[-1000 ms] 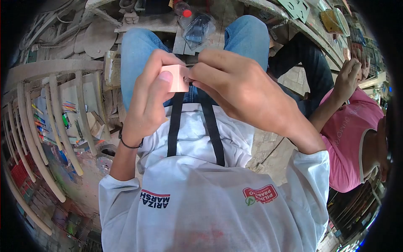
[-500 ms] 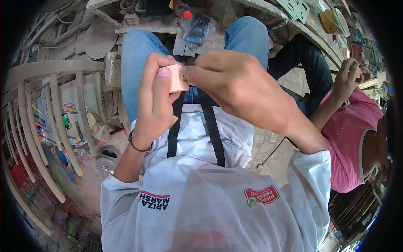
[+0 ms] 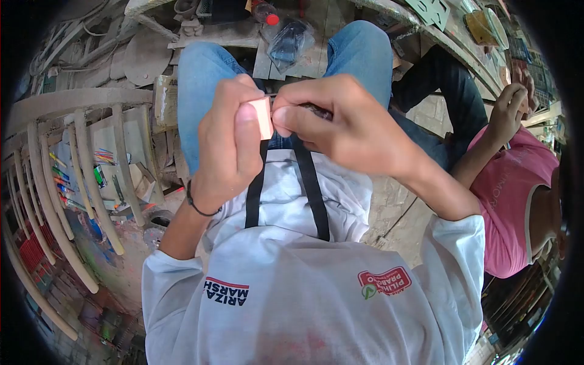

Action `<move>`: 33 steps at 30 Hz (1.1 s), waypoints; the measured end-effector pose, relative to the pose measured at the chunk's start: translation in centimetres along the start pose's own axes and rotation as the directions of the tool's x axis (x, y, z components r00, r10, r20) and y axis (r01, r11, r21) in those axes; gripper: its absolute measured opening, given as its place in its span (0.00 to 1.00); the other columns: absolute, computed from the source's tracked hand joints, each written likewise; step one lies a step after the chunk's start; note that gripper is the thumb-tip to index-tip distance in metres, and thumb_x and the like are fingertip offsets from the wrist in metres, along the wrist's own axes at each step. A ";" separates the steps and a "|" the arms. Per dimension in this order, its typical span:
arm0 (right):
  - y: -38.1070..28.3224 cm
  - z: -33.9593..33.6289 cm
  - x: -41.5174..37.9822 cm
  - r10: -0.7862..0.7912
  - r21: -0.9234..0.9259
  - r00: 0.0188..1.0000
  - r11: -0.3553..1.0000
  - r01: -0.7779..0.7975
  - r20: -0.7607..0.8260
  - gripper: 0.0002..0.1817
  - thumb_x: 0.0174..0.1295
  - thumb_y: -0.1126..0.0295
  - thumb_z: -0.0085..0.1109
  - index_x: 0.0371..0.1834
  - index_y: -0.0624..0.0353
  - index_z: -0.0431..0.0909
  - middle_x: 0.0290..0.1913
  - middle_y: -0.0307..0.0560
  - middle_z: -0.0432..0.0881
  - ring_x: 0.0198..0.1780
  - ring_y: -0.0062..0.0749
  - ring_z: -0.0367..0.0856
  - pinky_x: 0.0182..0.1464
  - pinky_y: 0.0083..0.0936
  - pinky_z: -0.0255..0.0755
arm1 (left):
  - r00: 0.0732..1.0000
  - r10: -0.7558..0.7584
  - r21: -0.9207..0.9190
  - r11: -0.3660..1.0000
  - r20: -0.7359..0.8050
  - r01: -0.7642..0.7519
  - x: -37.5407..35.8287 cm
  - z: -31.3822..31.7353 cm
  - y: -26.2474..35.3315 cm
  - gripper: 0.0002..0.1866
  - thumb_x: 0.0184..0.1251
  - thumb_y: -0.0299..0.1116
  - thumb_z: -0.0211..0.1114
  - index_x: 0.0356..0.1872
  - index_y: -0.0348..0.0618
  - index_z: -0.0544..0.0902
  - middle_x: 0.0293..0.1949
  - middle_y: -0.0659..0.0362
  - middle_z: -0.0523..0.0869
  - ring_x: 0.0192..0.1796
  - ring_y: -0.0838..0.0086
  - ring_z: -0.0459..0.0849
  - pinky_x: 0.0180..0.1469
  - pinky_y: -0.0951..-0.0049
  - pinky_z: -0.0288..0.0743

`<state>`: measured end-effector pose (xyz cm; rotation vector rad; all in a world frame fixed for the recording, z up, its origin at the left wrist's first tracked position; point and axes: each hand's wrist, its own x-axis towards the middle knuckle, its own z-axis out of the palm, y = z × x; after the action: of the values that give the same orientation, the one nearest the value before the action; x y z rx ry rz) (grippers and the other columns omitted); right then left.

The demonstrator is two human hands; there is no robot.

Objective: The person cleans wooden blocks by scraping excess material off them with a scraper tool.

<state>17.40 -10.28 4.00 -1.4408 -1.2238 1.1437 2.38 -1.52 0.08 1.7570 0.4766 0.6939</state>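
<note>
My left hand (image 3: 228, 137) is closed around a small pale wooden block (image 3: 263, 118), its thumb pressed along the near face. My right hand (image 3: 340, 121) is clenched close beside the block's right side, fingertips at or almost at the wood. Inside its curled fingers shows part of a slim dark tool (image 3: 319, 111); a thin tip seems to poke out toward the top of the block. Most of that tool is hidden, so its kind cannot be made out. Both hands are held over my lap, between my knees.
A slatted wooden rack or chair back (image 3: 79, 97) stands at the left, with coloured pens (image 3: 104, 157) beyond it. Ahead lie a clear plastic bag (image 3: 289, 45) and a red-capped bottle (image 3: 267, 13). A person in a pink shirt (image 3: 508, 194) sits close at my right.
My right hand has turned, so its thumb and the dark tool now show. The block has tilted in my left hand and sits slightly farther right.
</note>
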 end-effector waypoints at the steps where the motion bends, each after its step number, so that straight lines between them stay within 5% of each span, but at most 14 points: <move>1: -0.3 0.0 -0.1 0.385 0.378 0.909 0.826 -0.417 0.161 0.07 0.60 0.75 0.55 0.25 0.65 0.76 0.17 0.35 0.67 0.18 0.21 0.65 0.20 0.21 0.62 | 0.982 0.175 0.096 0.979 0.073 -0.181 0.2 -0.4 -0.6 0.06 0.70 0.27 0.42 0.38 0.37 0.68 0.27 0.56 0.71 0.25 0.76 0.66 0.27 0.77 0.61; 2: -0.1 0.0 -0.1 0.382 0.380 0.912 0.829 -0.410 0.150 0.07 0.60 0.75 0.55 0.25 0.65 0.76 0.17 0.35 0.67 0.18 0.21 0.65 0.20 0.21 0.62 | 0.927 0.342 0.173 0.914 0.157 -0.367 0.4 -0.8 -1.1 0.06 0.68 0.24 0.44 0.40 0.35 0.69 0.27 0.54 0.71 0.27 0.70 0.69 0.29 0.73 0.65; 5: 1.4 0.5 -0.3 0.378 0.751 0.858 0.436 -0.497 0.348 0.10 0.62 0.72 0.53 0.23 0.64 0.76 0.18 0.28 0.62 0.20 0.13 0.54 0.21 0.15 0.53 | 0.911 0.335 -0.012 0.940 0.239 -0.342 0.7 -1.8 -1.8 0.08 0.69 0.26 0.47 0.45 0.34 0.69 0.31 0.53 0.72 0.30 0.68 0.71 0.31 0.69 0.66; 6: 1.6 0.6 -0.3 0.335 0.667 0.913 0.627 -0.402 0.234 0.10 0.61 0.73 0.53 0.24 0.66 0.76 0.17 0.34 0.63 0.19 0.17 0.57 0.21 0.19 0.55 | 0.940 0.249 -0.010 0.967 0.234 -0.254 0.9 -2.2 -1.5 0.10 0.68 0.27 0.52 0.48 0.35 0.69 0.35 0.54 0.74 0.34 0.71 0.74 0.36 0.72 0.71; 7: 1.4 0.5 -0.3 0.330 0.671 0.915 0.626 -0.397 0.233 0.10 0.61 0.73 0.53 0.24 0.66 0.76 0.17 0.34 0.63 0.19 0.17 0.57 0.21 0.19 0.55 | 0.939 0.249 -0.005 0.967 0.239 -0.255 0.8 -2.0 -0.9 0.10 0.68 0.27 0.52 0.48 0.35 0.69 0.35 0.54 0.74 0.34 0.71 0.74 0.36 0.72 0.71; 8: 1.1 0.4 -0.2 0.216 0.357 0.975 0.908 -0.219 0.051 0.09 0.61 0.73 0.53 0.25 0.67 0.75 0.17 0.40 0.65 0.18 0.22 0.60 0.21 0.21 0.57 | 0.985 0.082 -0.191 0.980 0.153 -0.052 0.7 -1.5 0.0 0.13 0.66 0.26 0.56 0.49 0.35 0.69 0.38 0.54 0.74 0.37 0.73 0.75 0.40 0.75 0.72; 9: 0.8 0.2 -0.2 0.026 -0.050 0.997 0.998 -0.030 -0.074 0.09 0.60 0.74 0.52 0.26 0.69 0.75 0.17 0.45 0.67 0.18 0.27 0.63 0.22 0.23 0.58 | 0.990 -0.102 -0.381 0.915 0.098 0.132 0.7 -1.3 0.4 0.16 0.64 0.25 0.60 0.50 0.35 0.69 0.41 0.55 0.74 0.40 0.75 0.76 0.44 0.77 0.73; 11: 1.0 0.2 -0.1 -0.043 -0.209 0.996 0.978 0.025 -0.082 0.08 0.62 0.73 0.55 0.31 0.69 0.75 0.21 0.45 0.73 0.21 0.27 0.68 0.24 0.25 0.63 | 0.982 -0.113 -0.411 0.896 0.149 0.166 0.9 -2.1 -0.4 0.19 0.60 0.24 0.64 0.51 0.35 0.70 0.44 0.56 0.74 0.46 0.78 0.76 0.48 0.79 0.73; 13: 1.8 0.6 0.1 -0.441 -0.425 0.888 0.834 0.352 -0.129 0.04 0.58 0.78 0.57 0.32 0.69 0.75 0.25 0.53 0.77 0.25 0.42 0.76 0.28 0.30 0.69 | 0.971 -0.048 -0.209 0.973 0.233 0.098 1.4 -2.5 -0.9 0.19 0.61 0.25 0.65 0.52 0.34 0.71 0.44 0.58 0.75 0.46 0.77 0.76 0.47 0.79 0.73; 18: 1.8 0.1 0.4 -0.492 -0.457 0.864 0.796 0.398 -0.105 0.04 0.54 0.80 0.58 0.32 0.68 0.76 0.27 0.53 0.78 0.28 0.49 0.77 0.31 0.33 0.72 | 0.965 -0.195 -0.286 0.928 0.176 0.240 0.8 -2.1 0.6 0.15 0.65 0.31 0.62 0.49 0.35 0.74 0.39 0.59 0.77 0.37 0.81 0.76 0.39 0.84 0.72; 20: 2.0 -0.1 0.6 -0.493 -0.560 0.870 0.721 0.407 -0.003 0.06 0.46 0.79 0.57 0.28 0.67 0.73 0.24 0.53 0.74 0.29 0.48 0.78 0.31 0.36 0.72 | 0.921 -0.321 -0.314 0.871 0.221 0.378 0.8 -2.5 1.2 0.17 0.71 0.41 0.54 0.48 0.35 0.74 0.35 0.59 0.78 0.24 0.86 0.69 0.24 0.88 0.62; 24: 1.8 0.2 0.6 -0.541 -0.646 0.841 0.636 0.422 0.016 0.07 0.44 0.77 0.58 0.27 0.65 0.71 0.24 0.50 0.73 0.29 0.45 0.79 0.31 0.35 0.73 | 0.845 -0.527 -0.397 0.759 0.091 0.516 1.0 -0.9 2.3 0.19 0.74 0.44 0.41 0.45 0.36 0.73 0.25 0.60 0.75 0.17 0.87 0.60 0.18 0.86 0.50; 29: 0.9 0.1 0.5 -0.494 -0.655 0.860 0.607 0.450 0.132 0.08 0.43 0.77 0.57 0.28 0.66 0.72 0.25 0.50 0.75 0.30 0.44 0.79 0.30 0.35 0.74 | 0.798 -0.597 -0.544 0.643 0.083 0.538 0.8 0.6 2.5 0.18 0.74 0.43 0.40 0.36 0.38 0.71 0.21 0.63 0.68 0.16 0.87 0.57 0.16 0.84 0.49; 33: 1.1 1.4 0.9 -0.603 -0.612 0.797 0.636 0.471 -0.013 0.08 0.43 0.78 0.57 0.28 0.66 0.72 0.24 0.51 0.75 0.27 0.44 0.79 0.29 0.36 0.75 | 0.863 -0.465 -0.464 0.820 -0.198 0.335 0.8 1.9 2.8 0.16 0.73 0.39 0.40 0.36 0.37 0.70 0.22 0.62 0.69 0.16 0.87 0.57 0.17 0.84 0.49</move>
<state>16.24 -9.37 2.55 -1.4101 -1.7821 0.1673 4.12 -3.19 2.59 1.0956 0.8237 0.6968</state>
